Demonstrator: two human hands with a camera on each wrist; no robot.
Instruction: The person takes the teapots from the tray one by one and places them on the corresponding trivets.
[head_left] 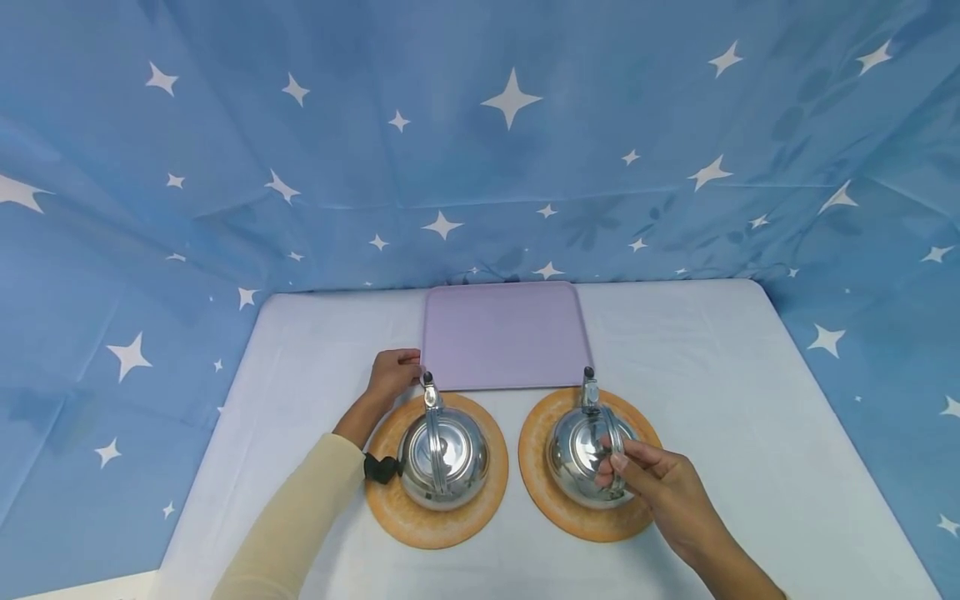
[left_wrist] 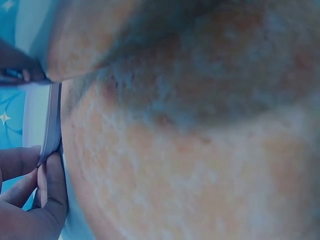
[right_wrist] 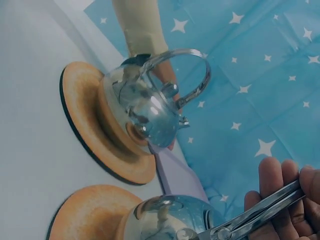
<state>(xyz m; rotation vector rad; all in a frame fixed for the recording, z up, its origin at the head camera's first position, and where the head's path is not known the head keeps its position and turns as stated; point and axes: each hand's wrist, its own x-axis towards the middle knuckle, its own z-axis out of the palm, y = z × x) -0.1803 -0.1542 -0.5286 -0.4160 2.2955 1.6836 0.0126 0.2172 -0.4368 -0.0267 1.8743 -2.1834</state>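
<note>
Two shiny steel kettles stand on round orange mats on a white table. My right hand (head_left: 617,467) grips the raised handle (right_wrist: 260,210) of the right kettle (head_left: 581,450), which sits on its mat (head_left: 540,492). The left kettle (head_left: 444,457) stands untouched on the left mat (head_left: 397,512), its handle upright. Behind them lies a flat lilac tray (head_left: 504,337). My left hand (head_left: 408,367) pinches the tray's front left corner; in the left wrist view its fingers (left_wrist: 47,192) close on the thin tray edge (left_wrist: 50,120).
The white table (head_left: 735,400) is walled at the back and both sides by blue cloth with white stars (head_left: 510,167). Bare tabletop lies to the right of the right mat and left of the left mat.
</note>
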